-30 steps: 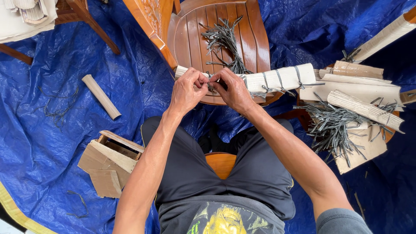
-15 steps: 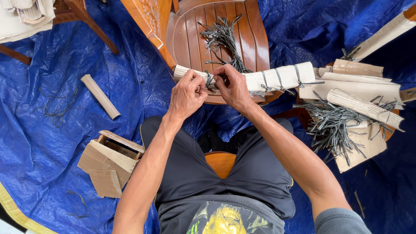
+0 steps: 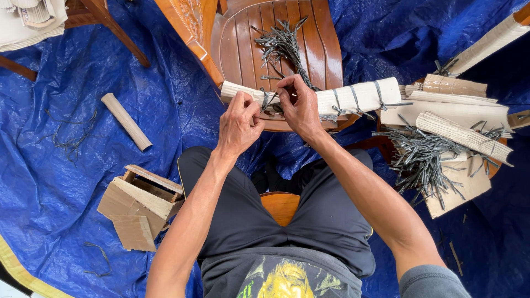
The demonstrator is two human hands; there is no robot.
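A blue tarp (image 3: pixel 66 182) fills the frame. At top centre a wooden chair seat (image 3: pixel 243 49) bears a long pale roll (image 3: pixel 353 98) bound with grey ties. The left hand (image 3: pixel 237 124) and right hand (image 3: pixel 298 105) pinch a grey tie (image 3: pixel 269 100) near the roll's left end.

glossy varnished wood chair seat (image 3: pixel 309 44), crinkled blue plastic tarp (image 3: pixel 66 182), matt cardboard box (image 3: pixel 138 207)
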